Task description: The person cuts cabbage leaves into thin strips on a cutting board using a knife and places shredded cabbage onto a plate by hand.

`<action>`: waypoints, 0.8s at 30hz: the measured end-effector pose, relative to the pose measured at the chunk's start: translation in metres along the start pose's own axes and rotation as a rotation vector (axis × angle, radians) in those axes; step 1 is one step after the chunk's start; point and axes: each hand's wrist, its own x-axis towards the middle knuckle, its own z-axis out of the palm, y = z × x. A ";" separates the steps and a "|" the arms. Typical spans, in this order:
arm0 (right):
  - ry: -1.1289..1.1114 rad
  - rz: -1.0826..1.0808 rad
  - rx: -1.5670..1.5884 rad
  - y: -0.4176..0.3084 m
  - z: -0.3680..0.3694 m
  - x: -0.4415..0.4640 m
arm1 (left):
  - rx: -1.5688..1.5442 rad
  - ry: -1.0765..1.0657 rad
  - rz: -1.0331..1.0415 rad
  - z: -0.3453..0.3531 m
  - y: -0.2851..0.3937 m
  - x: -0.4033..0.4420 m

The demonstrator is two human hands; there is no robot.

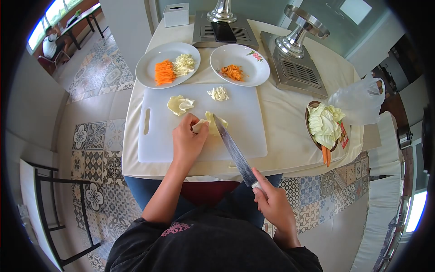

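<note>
My left hand [191, 138] is closed on a piece of pale cabbage leaf [219, 127] on the white cutting board [158, 140]. In my right hand [272, 201] is the handle of a long kitchen knife [235, 152]; its tip end lies against the leaf, just right of my left fingers. Another curled cabbage piece [181, 104] lies on the board beyond my left hand. A small pile of chopped cabbage [218, 94] sits near the board's far edge. My left fingers partly hide the leaf they hold.
Behind the board stand a plate [144, 72] with carrot and cabbage strips and a flowered plate [260, 72] holding orange peelings. Two metal appliances [299, 75] are farther back. At right, a bowl [309, 131] holds cabbage and carrots beside a plastic bag [358, 102]. A person [52, 45] sits far left.
</note>
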 end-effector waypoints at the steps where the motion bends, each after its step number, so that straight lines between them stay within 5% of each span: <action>1: 0.001 0.023 0.015 0.000 -0.001 -0.001 | 0.063 0.015 0.026 -0.003 0.002 0.000; 5: 0.024 0.078 0.029 0.001 -0.013 -0.004 | 0.272 -0.061 -0.089 -0.019 0.021 0.004; 14: 0.086 0.070 0.045 0.010 -0.025 -0.007 | 0.544 -0.197 0.516 -0.030 0.019 0.015; 24: 0.056 0.064 0.023 0.011 -0.025 -0.007 | 0.527 -0.333 0.574 -0.022 0.001 0.036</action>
